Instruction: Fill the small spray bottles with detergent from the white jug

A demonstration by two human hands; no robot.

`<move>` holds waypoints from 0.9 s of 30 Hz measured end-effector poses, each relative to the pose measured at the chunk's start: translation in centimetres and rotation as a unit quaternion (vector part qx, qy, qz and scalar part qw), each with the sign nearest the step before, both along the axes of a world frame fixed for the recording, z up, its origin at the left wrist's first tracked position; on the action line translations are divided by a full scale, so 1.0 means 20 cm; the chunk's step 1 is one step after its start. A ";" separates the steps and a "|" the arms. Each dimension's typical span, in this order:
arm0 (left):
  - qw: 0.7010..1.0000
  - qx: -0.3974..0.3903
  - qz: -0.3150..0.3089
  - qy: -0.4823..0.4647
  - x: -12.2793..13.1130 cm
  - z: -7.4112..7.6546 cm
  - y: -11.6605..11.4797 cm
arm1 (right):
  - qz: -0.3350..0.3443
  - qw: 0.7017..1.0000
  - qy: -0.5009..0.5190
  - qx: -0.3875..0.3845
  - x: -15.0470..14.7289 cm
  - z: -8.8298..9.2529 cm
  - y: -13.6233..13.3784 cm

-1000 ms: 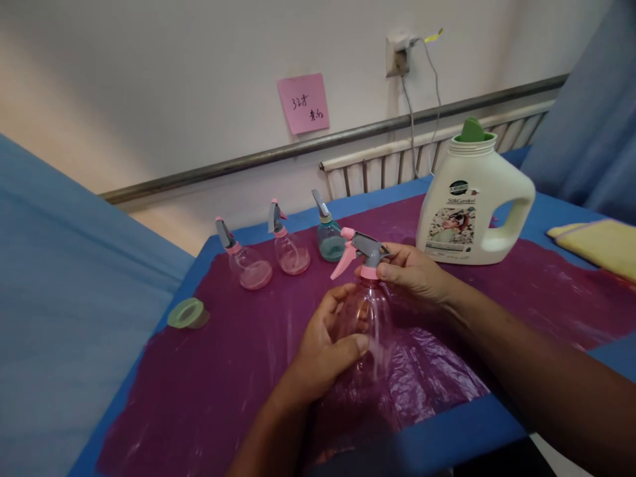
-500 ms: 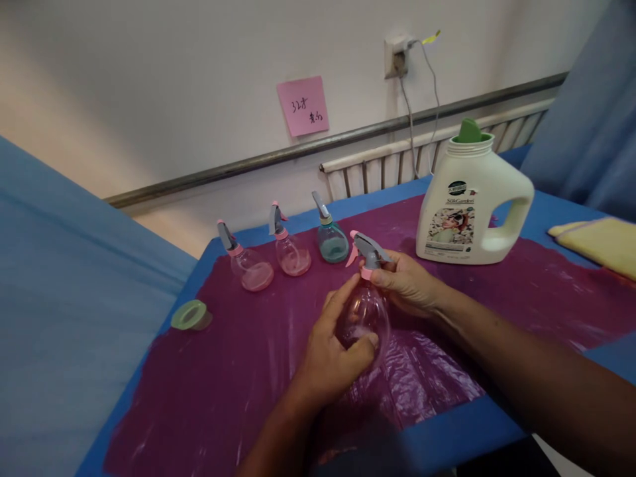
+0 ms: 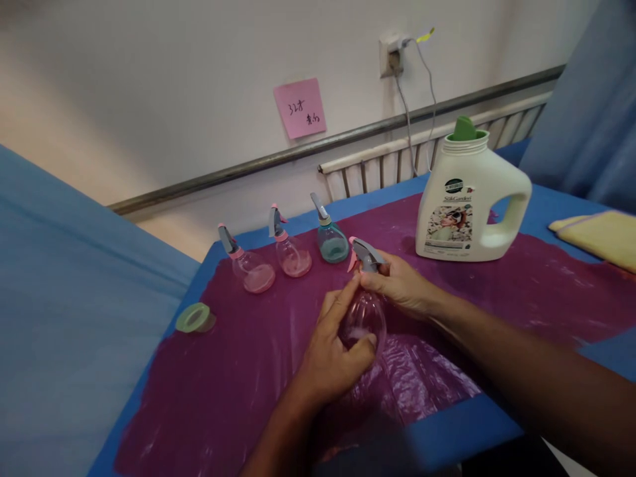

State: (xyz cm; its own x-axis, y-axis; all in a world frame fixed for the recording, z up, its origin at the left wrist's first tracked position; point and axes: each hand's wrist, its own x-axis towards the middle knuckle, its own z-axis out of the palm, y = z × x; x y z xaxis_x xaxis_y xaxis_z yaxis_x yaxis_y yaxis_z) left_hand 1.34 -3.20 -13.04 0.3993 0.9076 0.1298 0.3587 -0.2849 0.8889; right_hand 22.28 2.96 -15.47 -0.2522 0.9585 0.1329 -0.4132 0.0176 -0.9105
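A clear, round spray bottle (image 3: 368, 318) with a grey and pink trigger head stands upright between my hands. My left hand (image 3: 334, 351) is wrapped round its body, thumb on the near side. At the neck, the fingers of my right hand (image 3: 397, 281) close on the pink collar under the spray head. Beyond them stand two more clear bottles with pink liquid, one spray bottle (image 3: 256, 273) farther left and another spray bottle (image 3: 294, 257) beside it. A teal spray bottle (image 3: 332, 244) is just behind the held one.
A cream detergent jug (image 3: 472, 199) with its green spout showing stands at the back right. A green cap (image 3: 195, 318) lies at the left. Purple plastic sheeting (image 3: 223, 391) covers the blue table. A yellow cloth (image 3: 599, 235) lies at the right edge.
My right hand has shifted slightly left and down at the bottle's neck, and the spray head sits a little lower. The left hand keeps its hold; the view has shifted slightly.
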 end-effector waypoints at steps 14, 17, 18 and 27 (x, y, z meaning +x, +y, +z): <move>1.000 -0.012 0.002 0.006 -0.01 0.03 0.00 | 0.063 0.996 0.047 0.038 0.11 0.10 -0.03; 1.000 -0.019 0.002 -0.003 -0.01 0.03 0.00 | 0.073 0.995 0.042 0.045 0.14 0.11 -0.02; 1.000 -0.021 0.001 -0.010 0.00 0.03 0.00 | 0.076 0.995 0.044 0.046 0.14 0.11 -0.01; 0.999 -0.004 0.026 -0.048 0.02 0.03 -0.02 | -0.006 0.995 0.101 0.013 0.04 0.05 0.01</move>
